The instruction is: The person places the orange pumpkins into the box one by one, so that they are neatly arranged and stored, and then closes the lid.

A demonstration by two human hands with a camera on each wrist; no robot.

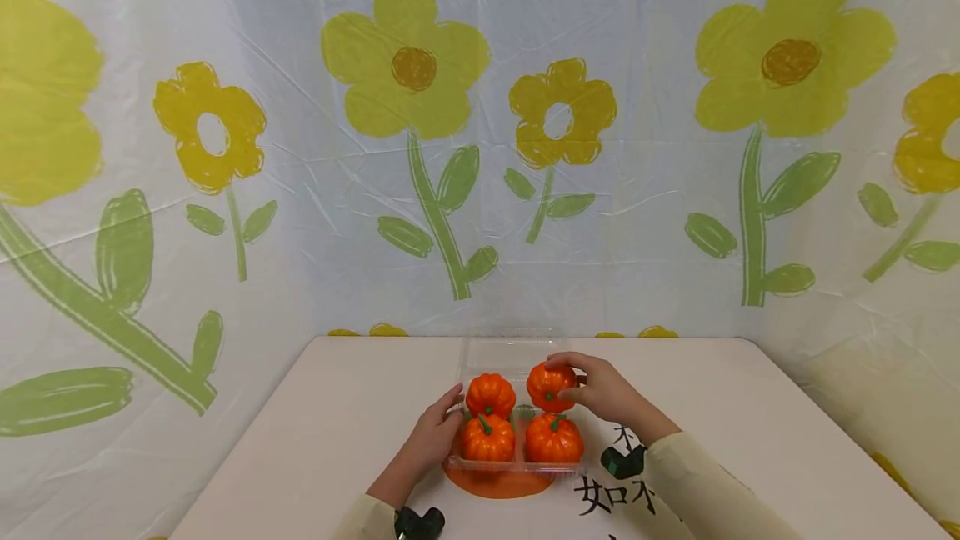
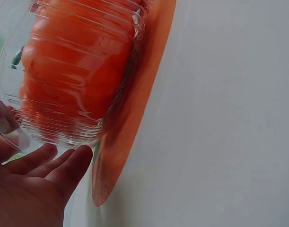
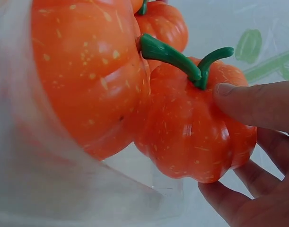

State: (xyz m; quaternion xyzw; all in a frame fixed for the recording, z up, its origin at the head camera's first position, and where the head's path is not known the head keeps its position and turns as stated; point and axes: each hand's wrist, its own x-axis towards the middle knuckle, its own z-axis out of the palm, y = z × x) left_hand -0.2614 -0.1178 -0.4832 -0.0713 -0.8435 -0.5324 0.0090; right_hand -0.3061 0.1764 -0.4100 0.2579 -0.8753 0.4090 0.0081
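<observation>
A clear plastic clamshell box (image 1: 517, 466) with its lid (image 1: 513, 354) folded back stands before me. Small orange toy pumpkins with green stems sit in it: one front left (image 1: 487, 445), one front right (image 1: 553, 442), one back left (image 1: 491, 395). My right hand (image 1: 611, 394) grips another toy pumpkin (image 3: 196, 127) at the back right, thumb near its stem and fingers around its far side. Whether that pumpkin touches the box floor is hidden. At the box's left side, my left hand (image 2: 40, 187) holds the wall, fingertips against the ribbed outside and thumb at the rim.
Under the box lies an orange printed shape (image 1: 498, 486) on the pale table (image 1: 300, 440). Black printed characters (image 1: 615, 494) show to its right. A flower-patterned curtain (image 1: 637, 273) rises behind the table and along both sides.
</observation>
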